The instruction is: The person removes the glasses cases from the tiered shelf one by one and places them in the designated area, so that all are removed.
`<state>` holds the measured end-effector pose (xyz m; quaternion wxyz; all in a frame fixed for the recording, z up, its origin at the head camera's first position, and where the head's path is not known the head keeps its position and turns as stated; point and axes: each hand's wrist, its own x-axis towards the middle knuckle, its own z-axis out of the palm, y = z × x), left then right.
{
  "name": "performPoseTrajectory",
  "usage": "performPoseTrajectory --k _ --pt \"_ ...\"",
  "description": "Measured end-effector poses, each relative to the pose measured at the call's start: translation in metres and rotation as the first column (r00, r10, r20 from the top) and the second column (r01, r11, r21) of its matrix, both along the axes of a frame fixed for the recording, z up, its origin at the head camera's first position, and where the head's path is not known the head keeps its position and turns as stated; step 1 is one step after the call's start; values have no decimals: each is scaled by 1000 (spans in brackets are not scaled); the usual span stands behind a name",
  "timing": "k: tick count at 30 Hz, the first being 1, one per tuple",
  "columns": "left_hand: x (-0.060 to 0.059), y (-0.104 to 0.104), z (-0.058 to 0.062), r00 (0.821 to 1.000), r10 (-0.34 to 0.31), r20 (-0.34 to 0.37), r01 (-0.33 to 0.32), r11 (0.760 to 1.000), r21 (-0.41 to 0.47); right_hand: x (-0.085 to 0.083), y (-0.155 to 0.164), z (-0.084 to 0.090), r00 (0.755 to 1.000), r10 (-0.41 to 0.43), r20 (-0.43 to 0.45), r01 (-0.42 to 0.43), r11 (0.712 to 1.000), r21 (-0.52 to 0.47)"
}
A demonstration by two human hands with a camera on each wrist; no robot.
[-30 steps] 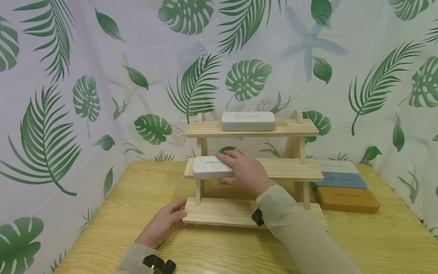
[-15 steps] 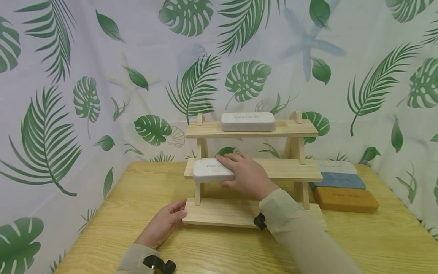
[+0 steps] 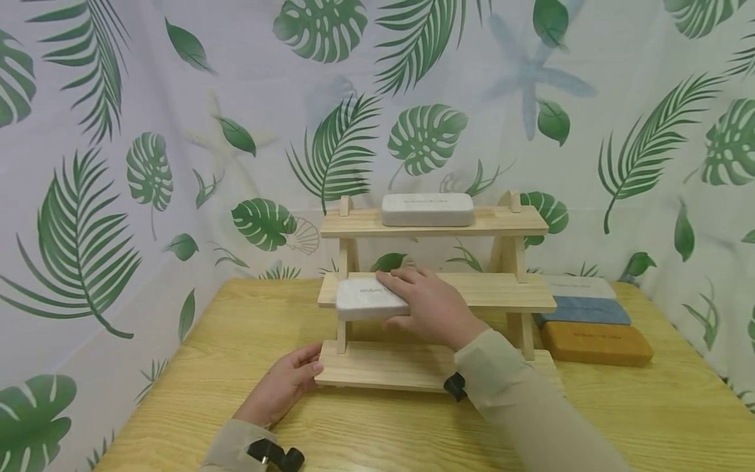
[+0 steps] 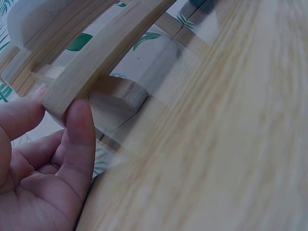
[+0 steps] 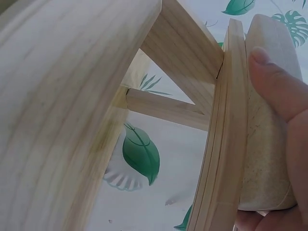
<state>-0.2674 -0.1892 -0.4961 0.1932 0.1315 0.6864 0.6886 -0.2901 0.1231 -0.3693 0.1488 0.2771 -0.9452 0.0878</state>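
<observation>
A three-tier wooden shelf (image 3: 501,292) stands on the table. My right hand (image 3: 420,303) grips the right end of a grey case (image 3: 364,298) at the left of the middle tier, fingers over its top and thumb under its front edge. The right wrist view shows the grey case (image 5: 267,125) lying against the middle board (image 5: 226,144) with a fingertip (image 5: 281,89) on it. A second grey case (image 3: 427,210) lies on the top tier. My left hand (image 3: 288,385) holds the left corner of the bottom board (image 4: 98,72) between its thumb (image 4: 79,139) and a finger.
To the right of the shelf, three cases lie side by side on the table: white (image 3: 580,286) at the back, blue (image 3: 584,311), then orange-brown (image 3: 596,343) in front. A leaf-print cloth (image 3: 147,164) walls in the back and both sides.
My right hand has shifted the grey case slightly right and toward the front of the middle tier, its front edge now lower. The left hand has stayed put.
</observation>
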Motion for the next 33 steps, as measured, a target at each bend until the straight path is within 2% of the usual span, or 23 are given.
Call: performPoseTrajectory --k 9,15,33 --pt "1 2 3 1000 -8 13 8 1000 1 7 6 1 1000 4 -20 -4 1000 17" --pt "1 2 3 1000 -11 20 11 1000 19 13 14 2 1000 -9 11 8 999 42" --pt "0 0 -2 999 -39 -10 40 998 58 32 32 7 1000 -13 10 13 1000 28"
